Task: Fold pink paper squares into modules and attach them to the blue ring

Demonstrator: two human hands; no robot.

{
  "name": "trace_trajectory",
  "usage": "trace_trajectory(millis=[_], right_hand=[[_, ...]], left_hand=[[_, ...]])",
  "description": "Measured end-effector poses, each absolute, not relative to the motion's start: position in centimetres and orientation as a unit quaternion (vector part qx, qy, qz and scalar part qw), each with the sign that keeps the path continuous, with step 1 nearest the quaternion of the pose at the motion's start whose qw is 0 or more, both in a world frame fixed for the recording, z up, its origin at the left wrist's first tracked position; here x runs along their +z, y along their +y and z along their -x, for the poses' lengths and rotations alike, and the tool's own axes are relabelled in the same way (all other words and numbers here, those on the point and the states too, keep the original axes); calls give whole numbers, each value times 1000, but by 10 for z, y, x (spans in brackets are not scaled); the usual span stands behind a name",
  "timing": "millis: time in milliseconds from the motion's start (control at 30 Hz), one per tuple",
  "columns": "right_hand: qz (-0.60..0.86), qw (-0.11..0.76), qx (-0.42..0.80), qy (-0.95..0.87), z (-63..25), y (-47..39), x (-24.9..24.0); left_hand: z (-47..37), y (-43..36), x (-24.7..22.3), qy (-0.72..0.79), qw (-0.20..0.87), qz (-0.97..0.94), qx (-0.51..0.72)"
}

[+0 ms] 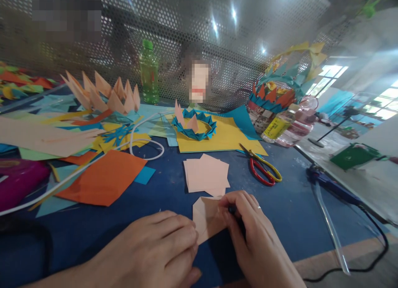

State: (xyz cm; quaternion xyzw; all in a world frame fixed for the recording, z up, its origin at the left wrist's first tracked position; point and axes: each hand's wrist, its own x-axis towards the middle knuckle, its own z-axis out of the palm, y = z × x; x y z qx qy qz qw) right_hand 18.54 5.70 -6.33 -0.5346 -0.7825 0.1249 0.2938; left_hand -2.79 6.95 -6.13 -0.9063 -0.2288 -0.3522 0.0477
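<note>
A small sheet of pale pink paper [207, 221] with one folded corner is between my hands near the table's front. My left hand [158, 242] has its fingers curled together against the paper's left edge, the fingertips partly hidden. The right edge is pinched by the thumb and fingers of my right hand [250, 225], which wears a ring. Something small and dark shows beside those fingertips; I cannot make out what it is. Just beyond lies a loose stack of pink paper squares [207, 174].
Scissors [264, 167] lie to the right, before a glue gun [334, 184] with its cord. Behind are a blue paper ring [194, 134] on yellow sheets [224, 145], bottles, and a mesh panel. Orange paper [102, 180], a white cable [77, 172] and a pink-petalled piece [107, 95] fill the left.
</note>
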Motion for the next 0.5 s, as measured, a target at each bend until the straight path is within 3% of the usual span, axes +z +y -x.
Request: trace_trajectory(millis=[300, 500], right_hand=[[567, 341, 87, -745, -184, 52, -65], [549, 399, -24, -734, -184, 37, -66]], left_hand=[[28, 68, -66, -238, 21, 906, -350], [34, 63, -48, -226, -24, 910, -347]])
